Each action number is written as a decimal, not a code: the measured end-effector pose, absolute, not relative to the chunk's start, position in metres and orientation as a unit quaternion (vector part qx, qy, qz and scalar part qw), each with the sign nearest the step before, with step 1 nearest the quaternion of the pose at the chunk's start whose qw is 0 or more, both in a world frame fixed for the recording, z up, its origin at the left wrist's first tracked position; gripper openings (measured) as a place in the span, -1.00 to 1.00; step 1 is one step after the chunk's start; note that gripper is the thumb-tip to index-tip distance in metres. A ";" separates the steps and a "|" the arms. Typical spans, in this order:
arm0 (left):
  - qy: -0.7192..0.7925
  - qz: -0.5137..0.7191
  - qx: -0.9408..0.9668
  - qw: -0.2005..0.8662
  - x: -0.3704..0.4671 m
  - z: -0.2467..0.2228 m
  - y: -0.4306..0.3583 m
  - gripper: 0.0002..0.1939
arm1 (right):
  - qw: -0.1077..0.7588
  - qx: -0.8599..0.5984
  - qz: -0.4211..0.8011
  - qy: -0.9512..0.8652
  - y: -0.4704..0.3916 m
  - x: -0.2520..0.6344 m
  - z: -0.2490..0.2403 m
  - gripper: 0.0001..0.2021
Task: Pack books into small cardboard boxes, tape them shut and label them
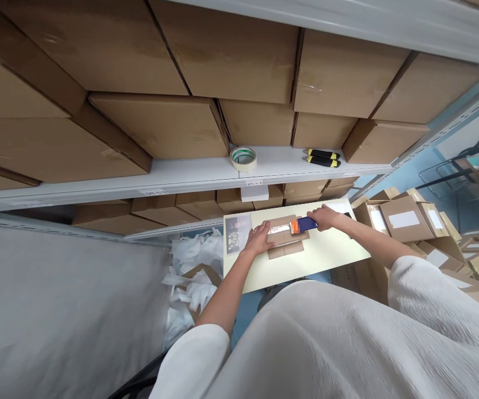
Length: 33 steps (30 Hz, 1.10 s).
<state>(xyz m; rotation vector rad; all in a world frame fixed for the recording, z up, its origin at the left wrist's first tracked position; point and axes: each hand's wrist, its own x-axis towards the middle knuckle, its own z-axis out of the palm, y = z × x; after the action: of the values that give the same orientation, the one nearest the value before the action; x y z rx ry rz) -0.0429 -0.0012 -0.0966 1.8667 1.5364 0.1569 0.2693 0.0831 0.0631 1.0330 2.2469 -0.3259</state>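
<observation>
Blue-ended item [308, 223], long and slim, lay over brown cardboard pieces [286, 250] on the pale yellow surface [326, 244], about midway along, nearer the far edge than the near one. I judged it light and fairly stiff, its silvery stretch perhaps slippery; the blue end seemed the surest hold. The right hand [324, 217] had its fingers closed around that end; the left hand [259, 239] lay with fingers slightly spread over the other end and the cardboard. A printed picture [237, 235] showed by the left edge, and a dark thing [348, 215], too hidden to name, near the far right corner. Beyond, the shelf [276, 160] carried a tape roll [243, 166] and two yellow-and-black tools [322, 158]; its front looked likeliest to hamper a far reach.
</observation>
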 end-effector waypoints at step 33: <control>0.602 0.006 0.720 0.346 -0.037 -0.097 0.007 0.12 | 0.310 0.415 -0.159 0.840 0.100 0.373 0.041 -0.49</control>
<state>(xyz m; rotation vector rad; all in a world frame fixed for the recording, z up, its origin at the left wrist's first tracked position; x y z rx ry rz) -0.0368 0.0070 -0.0974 1.8678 1.5610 0.0159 0.3731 0.1002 0.0408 1.0948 2.2194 -0.4208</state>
